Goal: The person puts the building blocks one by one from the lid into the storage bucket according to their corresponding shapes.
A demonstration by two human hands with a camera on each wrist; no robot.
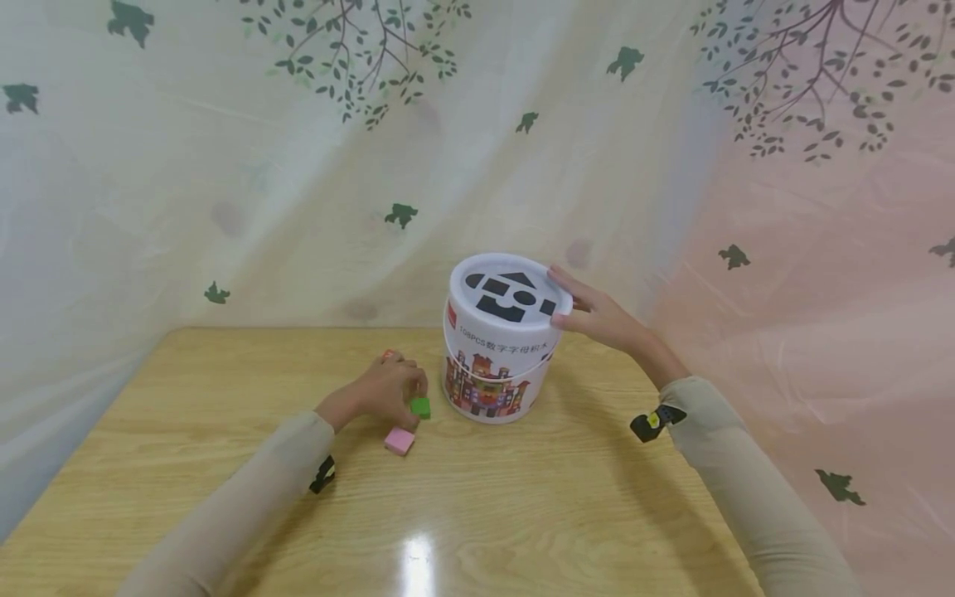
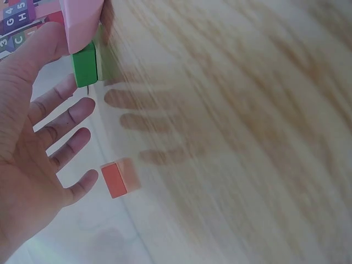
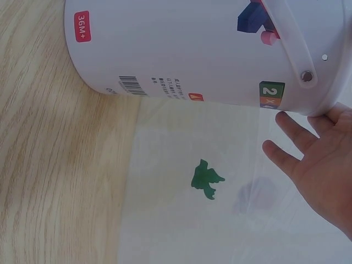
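Observation:
A white lidded bucket (image 1: 501, 340) of toy blocks stands upright on the table, its lid pierced with dark shaped holes. My right hand (image 1: 600, 319) touches the right side of its lid rim, thumb in front and fingers behind; in the right wrist view the fingers (image 3: 297, 132) are spread. Left of the bucket, my left hand (image 1: 384, 390) is over a green block (image 1: 421, 408), with spread fingers (image 2: 66, 118) and nothing visibly pinched. A pink block (image 1: 399, 441) lies just nearer. Beyond the hand lies an orange-red block (image 2: 114, 180), mostly hidden in the head view.
The wooden table (image 1: 477, 497) has its far edge just behind the bucket. A pale curtain (image 1: 298, 191) with leaf and branch prints hangs behind it. Wrist straps with small black devices (image 1: 647, 427) sit on both sleeves. A thin handle (image 3: 294, 49) hangs against the bucket.

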